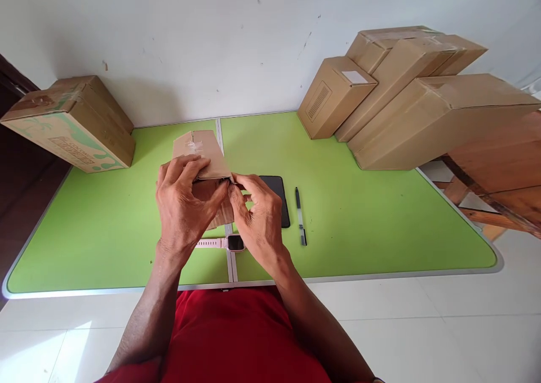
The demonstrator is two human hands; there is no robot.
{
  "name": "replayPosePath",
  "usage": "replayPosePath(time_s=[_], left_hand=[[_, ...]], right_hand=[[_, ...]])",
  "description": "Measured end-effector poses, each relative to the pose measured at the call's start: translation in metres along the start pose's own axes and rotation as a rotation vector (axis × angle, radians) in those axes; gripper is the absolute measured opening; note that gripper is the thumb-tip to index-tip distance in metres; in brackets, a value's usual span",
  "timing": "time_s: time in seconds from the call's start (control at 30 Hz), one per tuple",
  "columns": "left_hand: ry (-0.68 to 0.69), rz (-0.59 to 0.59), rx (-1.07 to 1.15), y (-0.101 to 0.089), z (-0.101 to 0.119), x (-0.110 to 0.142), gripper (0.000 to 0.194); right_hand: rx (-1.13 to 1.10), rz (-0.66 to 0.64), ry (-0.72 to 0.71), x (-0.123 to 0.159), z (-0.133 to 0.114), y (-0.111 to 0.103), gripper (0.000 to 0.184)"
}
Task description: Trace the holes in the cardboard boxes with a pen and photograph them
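Observation:
A small brown cardboard box (209,152) with a piece of clear tape on its upper face is between my hands, over the middle of the green table. My left hand (181,200) grips the box from the left, its fingers bent over the upper face and its thumb at the right front corner. At that same corner, the fingers of my right hand (260,214) are pinched on the cardboard edge. A small dark gap shows there, partly covered by the thumbs. Just below the box lies a pink-strapped smartwatch (235,243). A black smartphone (279,200) is partly hidden behind my right hand.
A pen (300,217) lies right of the phone on the green table (359,225). At the back right stand several cardboard boxes (393,124); a printed carton (84,127) is at the back left. A wooden chair (502,169) stands by the right edge, and a white wall (203,45) behind.

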State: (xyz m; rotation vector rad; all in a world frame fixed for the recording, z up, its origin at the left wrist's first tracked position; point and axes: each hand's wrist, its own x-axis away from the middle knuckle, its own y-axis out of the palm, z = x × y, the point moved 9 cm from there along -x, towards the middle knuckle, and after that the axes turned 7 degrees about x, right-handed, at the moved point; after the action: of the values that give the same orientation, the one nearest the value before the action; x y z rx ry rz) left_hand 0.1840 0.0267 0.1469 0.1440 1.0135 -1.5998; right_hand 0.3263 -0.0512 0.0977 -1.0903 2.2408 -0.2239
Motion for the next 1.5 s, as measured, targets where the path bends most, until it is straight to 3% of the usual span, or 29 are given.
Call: replayPosePath(time_s=[0.17, 0.27, 0.5, 0.63, 0.77, 0.83, 0.9, 1.0, 1.03, 1.13, 1.23, 1.4, 1.5], left_hand=[[0.019, 0.026, 0.01, 0.009, -0.008, -0.004, 0.028], [0.017, 0.048, 0.023, 0.005, -0.006, -0.007, 0.026], [-0.118, -0.102, 0.134, -0.023, 0.007, -0.021, 0.032], [-0.179, -0.129, 0.143, -0.029, 0.003, -0.029, 0.03], [-0.177, -0.104, 0.143, -0.029, -0.002, -0.036, 0.025], [-0.195, -0.084, 0.144, -0.03, -0.006, -0.038, 0.025], [-0.206, -0.072, 0.143, -0.031, -0.011, -0.04, 0.027], [-0.147, -0.024, 0.111, -0.036, -0.014, -0.042, 0.033], [-0.107, -0.006, 0.09, -0.038, -0.014, -0.042, 0.037], [-0.026, -0.005, 0.057, -0.037, -0.014, -0.042, 0.048], [-0.008, -0.047, 0.063, -0.033, -0.014, -0.042, 0.05], [0.03, -0.058, 0.022, -0.03, -0.009, -0.046, 0.044], [0.053, -0.08, 0.005, -0.027, -0.007, -0.047, 0.041]], right_hand=[[0.145, 0.089, -0.067, -0.012, 0.005, 0.011, 0.023], [0.25, 0.117, -0.144, -0.018, -0.003, 0.01, 0.025], [0.374, 0.065, -0.344, -0.03, -0.068, -0.019, 0.029], [0.427, 0.04, -0.33, -0.036, -0.086, -0.018, 0.03], [0.338, -0.036, -0.284, -0.04, -0.083, -0.014, 0.029], [0.246, -0.077, -0.243, -0.042, -0.069, -0.024, 0.031], [0.246, -0.039, -0.159, -0.044, -0.038, -0.051, 0.03], [0.508, 0.055, -0.042, -0.038, 0.03, -0.103, 0.024], [0.632, 0.037, -0.019, -0.033, 0.054, -0.116, 0.024], [0.943, -0.192, 0.048, -0.01, 0.127, -0.13, 0.031], [1.011, -0.317, 0.057, 0.017, 0.165, -0.125, 0.037], [1.059, -0.552, -0.058, 0.045, 0.177, -0.085, 0.071], [1.09, -0.638, -0.12, 0.046, 0.179, -0.074, 0.06]])
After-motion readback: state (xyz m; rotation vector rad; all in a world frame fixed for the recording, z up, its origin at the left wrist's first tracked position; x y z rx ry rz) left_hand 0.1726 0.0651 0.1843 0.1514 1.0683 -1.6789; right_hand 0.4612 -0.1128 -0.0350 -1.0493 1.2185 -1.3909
